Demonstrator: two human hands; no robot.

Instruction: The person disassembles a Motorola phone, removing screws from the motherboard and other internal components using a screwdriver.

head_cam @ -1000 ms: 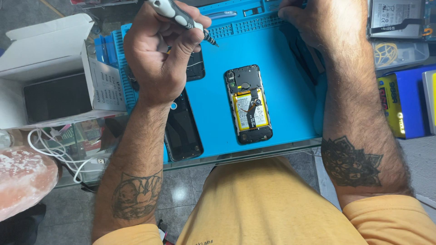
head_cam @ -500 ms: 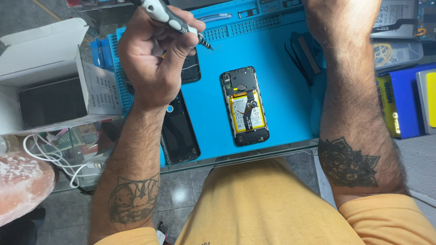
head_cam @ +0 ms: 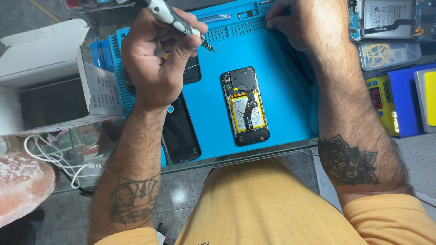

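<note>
Left hand [head_cam: 156, 63] holds a screwdriver [head_cam: 179, 23] above the opened phone [head_cam: 245, 106].

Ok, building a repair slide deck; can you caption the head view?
Left hand holds a precision screwdriver above an opened smartphone on a blue mat.

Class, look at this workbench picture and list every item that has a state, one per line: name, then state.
Phone: back cover off, battery showing, flat on the blue mat.
White box: lid open, dark panel inside.
Screwdriver: in the left hand, tip clear of the phone.
Right hand: fingertips at the mat's far tray; what they touch is hidden.
Black panel: flat by the left wrist.
</note>
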